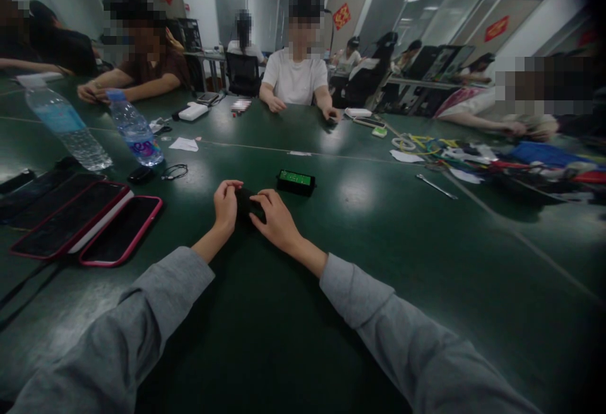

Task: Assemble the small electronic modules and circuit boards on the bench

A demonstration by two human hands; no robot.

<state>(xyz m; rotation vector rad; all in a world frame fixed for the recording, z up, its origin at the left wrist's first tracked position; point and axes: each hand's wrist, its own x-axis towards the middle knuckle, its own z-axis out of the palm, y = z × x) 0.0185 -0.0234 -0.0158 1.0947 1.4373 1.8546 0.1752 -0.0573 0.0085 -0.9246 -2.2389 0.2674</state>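
Note:
Between my two hands is a small dark, box-like piece [243, 201], hard to make out against the dark green table [265, 338]. My left hand [226, 207] is closed on its left side, thumb and fingers bent round it. From the right, my right hand [274, 218] grips the same piece with thumb and fingertips. Just beyond my right hand lies an open black case [296, 190] with a green circuit board [296, 178] inside. The case rests on the table, apart from both hands.
At left lie phones [122, 231], a small black object [141, 175], a thin cable [175, 172] and two water bottles [69, 125] [134, 128]. A wrench-like tool [435, 186] and a pile of cables [435, 146] are at right. Across the table sits a person in white [296, 76].

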